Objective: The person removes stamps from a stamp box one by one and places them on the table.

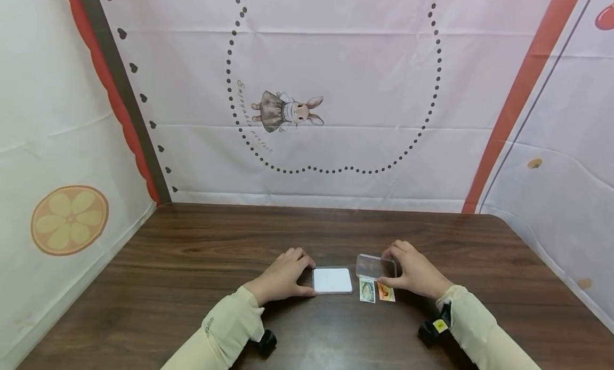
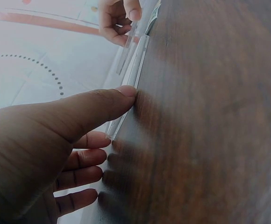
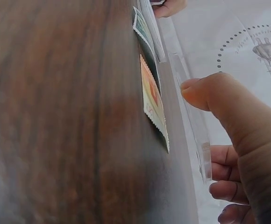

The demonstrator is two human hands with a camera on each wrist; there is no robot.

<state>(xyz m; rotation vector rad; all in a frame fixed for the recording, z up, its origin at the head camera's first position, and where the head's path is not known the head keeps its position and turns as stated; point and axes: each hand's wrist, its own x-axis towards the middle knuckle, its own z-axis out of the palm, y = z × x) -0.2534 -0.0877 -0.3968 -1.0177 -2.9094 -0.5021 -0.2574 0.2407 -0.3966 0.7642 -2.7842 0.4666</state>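
My left hand (image 1: 283,276) grips the left end of a flat clear plastic case (image 1: 332,281) with a white insert, thumb at its near corner and fingers at the far one. The case lies flat on the table. To its right, my right hand (image 1: 413,270) pinches a clear plastic lid (image 1: 373,265) between thumb and fingers. In the right wrist view the lid (image 3: 195,122) is raised above the tabletop. Just in front of it lie two small stamps with perforated edges, a green one (image 1: 367,291) and an orange one (image 1: 386,293). The orange stamp's edge curls up slightly.
The dark wood table (image 1: 216,242) runs back to a white printed cloth (image 1: 364,93) hung behind it, with more cloth along both sides. Black wrist cameras sit under the left cuff (image 1: 267,342) and right cuff (image 1: 428,332).
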